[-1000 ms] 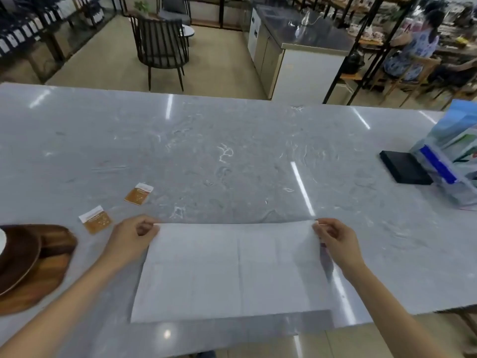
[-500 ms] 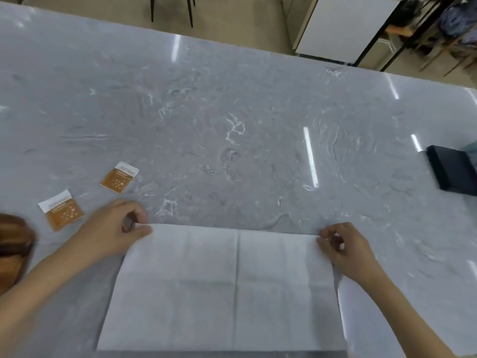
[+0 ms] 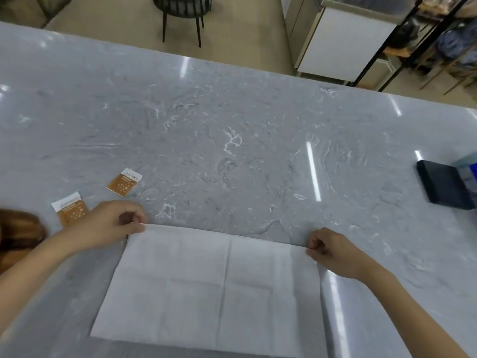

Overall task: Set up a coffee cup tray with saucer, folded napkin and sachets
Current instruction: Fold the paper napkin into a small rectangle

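A white paper napkin (image 3: 214, 288) lies spread flat on the grey marble counter (image 3: 232, 151), creased into quarters. My left hand (image 3: 111, 223) pinches its far left corner. My right hand (image 3: 333, 251) pinches its far right corner, and the far edge is slightly raised off the counter. Two orange and white sachets lie to the left: one sachet (image 3: 124, 185) farther back, the other sachet (image 3: 71, 211) just beside my left hand. A brown wooden tray (image 3: 18, 236) shows partly at the left edge. No cup or saucer is in sight.
A black flat object (image 3: 444, 184) lies at the counter's right edge, with something blue and white beside it. Beyond the counter stand a black chair (image 3: 182, 11), a white cabinet (image 3: 343, 45) and black shelving.
The view has tilted down and closer to the counter. Both hands stay at the napkin's far corners, now closed tighter on them, and the far edge has lifted a little.
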`<act>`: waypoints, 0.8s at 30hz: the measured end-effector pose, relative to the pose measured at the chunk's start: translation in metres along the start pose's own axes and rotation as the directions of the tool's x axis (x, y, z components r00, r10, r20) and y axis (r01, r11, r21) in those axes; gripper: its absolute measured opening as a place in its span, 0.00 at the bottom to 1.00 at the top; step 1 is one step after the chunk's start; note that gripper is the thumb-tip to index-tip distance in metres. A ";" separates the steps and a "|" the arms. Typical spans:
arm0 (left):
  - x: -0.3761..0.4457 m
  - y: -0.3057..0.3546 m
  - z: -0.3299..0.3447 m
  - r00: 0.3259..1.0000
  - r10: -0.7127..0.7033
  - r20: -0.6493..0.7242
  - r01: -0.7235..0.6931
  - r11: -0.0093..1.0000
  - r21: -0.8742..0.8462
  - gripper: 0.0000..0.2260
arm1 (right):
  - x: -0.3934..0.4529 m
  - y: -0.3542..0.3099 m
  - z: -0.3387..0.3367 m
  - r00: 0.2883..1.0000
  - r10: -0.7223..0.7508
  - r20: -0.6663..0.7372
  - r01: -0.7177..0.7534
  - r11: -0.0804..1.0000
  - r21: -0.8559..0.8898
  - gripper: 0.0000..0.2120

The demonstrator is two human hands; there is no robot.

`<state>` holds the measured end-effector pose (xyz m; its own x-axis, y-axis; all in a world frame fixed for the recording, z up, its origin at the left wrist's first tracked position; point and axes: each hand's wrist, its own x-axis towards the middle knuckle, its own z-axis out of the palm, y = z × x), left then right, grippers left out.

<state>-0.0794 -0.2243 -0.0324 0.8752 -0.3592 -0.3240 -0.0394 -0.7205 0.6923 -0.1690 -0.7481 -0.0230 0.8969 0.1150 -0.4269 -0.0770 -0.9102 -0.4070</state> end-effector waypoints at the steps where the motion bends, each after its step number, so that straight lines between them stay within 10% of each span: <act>1: -0.002 0.001 -0.001 1.000 -0.003 -0.006 0.003 0.999 -0.034 0.11 | -0.002 0.001 -0.001 1.000 -0.008 -0.017 0.008 1.000 0.025 0.05; 24: 0.013 0.016 0.001 0.975 -0.187 -0.116 0.141 0.935 -0.327 0.11 | 0.027 0.012 -0.039 0.971 0.179 -0.160 -0.078 0.864 0.498 0.06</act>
<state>-0.0688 -0.2412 -0.0257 0.9168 -0.1468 -0.3713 0.2440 -0.5302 0.8120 -0.1282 -0.7715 -0.0079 0.9264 -0.1151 -0.3585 -0.3529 -0.5972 -0.7203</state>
